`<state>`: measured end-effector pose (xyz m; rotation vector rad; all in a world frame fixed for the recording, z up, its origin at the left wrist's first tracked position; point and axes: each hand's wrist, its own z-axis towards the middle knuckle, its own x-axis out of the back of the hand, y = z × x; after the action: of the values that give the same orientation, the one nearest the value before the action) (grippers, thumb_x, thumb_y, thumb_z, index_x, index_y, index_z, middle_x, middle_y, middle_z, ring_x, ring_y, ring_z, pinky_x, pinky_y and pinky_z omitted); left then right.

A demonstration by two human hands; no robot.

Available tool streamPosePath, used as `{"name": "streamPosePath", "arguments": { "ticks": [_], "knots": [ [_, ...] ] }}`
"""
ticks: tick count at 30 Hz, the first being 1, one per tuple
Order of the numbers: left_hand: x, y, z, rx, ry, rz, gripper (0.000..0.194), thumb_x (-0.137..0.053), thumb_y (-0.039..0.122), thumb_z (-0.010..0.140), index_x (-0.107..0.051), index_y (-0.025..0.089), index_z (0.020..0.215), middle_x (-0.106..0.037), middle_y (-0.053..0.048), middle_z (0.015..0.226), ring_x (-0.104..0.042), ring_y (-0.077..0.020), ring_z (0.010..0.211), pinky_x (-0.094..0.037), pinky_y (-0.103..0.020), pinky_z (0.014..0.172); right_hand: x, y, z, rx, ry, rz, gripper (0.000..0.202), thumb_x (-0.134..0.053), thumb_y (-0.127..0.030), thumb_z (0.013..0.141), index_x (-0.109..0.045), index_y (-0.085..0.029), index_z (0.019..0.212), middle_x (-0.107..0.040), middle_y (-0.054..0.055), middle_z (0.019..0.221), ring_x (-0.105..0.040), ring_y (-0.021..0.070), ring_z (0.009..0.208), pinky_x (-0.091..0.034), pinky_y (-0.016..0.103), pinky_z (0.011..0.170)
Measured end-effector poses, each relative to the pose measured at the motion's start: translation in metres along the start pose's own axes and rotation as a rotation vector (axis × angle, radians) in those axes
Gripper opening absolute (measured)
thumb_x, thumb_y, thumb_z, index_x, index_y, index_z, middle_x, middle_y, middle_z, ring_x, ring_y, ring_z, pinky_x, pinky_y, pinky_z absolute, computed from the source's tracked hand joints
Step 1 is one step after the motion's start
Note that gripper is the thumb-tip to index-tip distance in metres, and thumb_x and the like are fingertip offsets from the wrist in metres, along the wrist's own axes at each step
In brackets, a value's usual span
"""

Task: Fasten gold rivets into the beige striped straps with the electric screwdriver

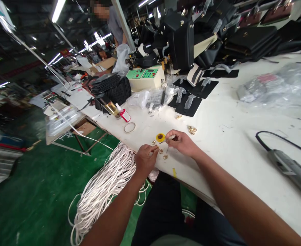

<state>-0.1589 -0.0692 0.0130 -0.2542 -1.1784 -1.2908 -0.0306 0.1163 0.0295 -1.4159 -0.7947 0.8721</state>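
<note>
Pinching a small gold-coloured piece (157, 147) between thumb and fingertips, the left hand (145, 160) sits just below the centre of the frame, at the near edge of the white desk (224, 136). To its right, the right hand (183, 143) has its grip pressed together on a slim, pale-handled tool (171, 137). The tool's long axis slants down toward the lower left, so its dark tip comes near the piece from the upper right; whether they touch is too small to tell. The left hand is the nearer one, the piece lying at its fingertips. A round yellow dish (157, 137) stands just above, and loose gold fittings (165, 157) lie below the tool.
</note>
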Motion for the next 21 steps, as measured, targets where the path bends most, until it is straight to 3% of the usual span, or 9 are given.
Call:
{"name": "streamPosePath", "arguments": {
  "ticks": [4,13,18,21],
  "knots": [
    [-0.003,-0.002,-0.005,0.036,-0.032,0.030,0.007,-0.074,0.028,0.091,-0.079,0.024,0.090,-0.073,-0.002,0.086,-0.068,-0.0181,0.083,-0.053,-0.031,0.076,0.014,-0.002,0.006,-0.027,0.186,0.031,0.032,-0.078,-0.047,0.079,-0.070,-0.019,0.092,-0.066,-0.002,0.064,-0.061,0.0142,0.059,-0.045,0.026,0.056],
    [-0.001,-0.003,0.001,0.100,-0.030,-0.021,0.016,-0.077,0.032,0.088,-0.078,0.024,0.102,-0.069,0.001,0.082,-0.065,-0.0155,0.074,-0.053,-0.028,0.071,0.038,0.000,0.016,0.017,0.576,0.312,0.033,-0.080,-0.050,0.077,-0.068,-0.019,0.081,-0.068,0.000,0.073,-0.057,0.0109,0.056,-0.045,0.024,0.051],
    [0.003,0.006,0.037,0.016,-0.053,-0.052,0.015,-0.073,0.030,0.091,-0.076,0.025,0.104,-0.067,0.002,0.082,-0.059,-0.0127,0.067,-0.050,-0.026,0.068,0.057,-0.003,0.023,0.058,0.786,0.441,0.031,-0.079,-0.047,0.076,-0.063,-0.021,0.078,-0.066,-0.001,0.073,-0.054,0.0104,0.052,-0.041,0.024,0.045],
    [-0.013,0.027,0.071,-0.097,-0.151,-0.073,0.011,-0.069,0.026,0.093,-0.076,0.026,0.102,-0.071,0.001,0.091,-0.065,-0.0145,0.076,-0.051,-0.028,0.074,0.071,-0.006,0.027,0.105,0.876,0.495,0.030,-0.078,-0.045,0.075,-0.059,-0.022,0.076,-0.063,-0.002,0.071,-0.052,0.0100,0.051,-0.040,0.024,0.045]
  ]
}}
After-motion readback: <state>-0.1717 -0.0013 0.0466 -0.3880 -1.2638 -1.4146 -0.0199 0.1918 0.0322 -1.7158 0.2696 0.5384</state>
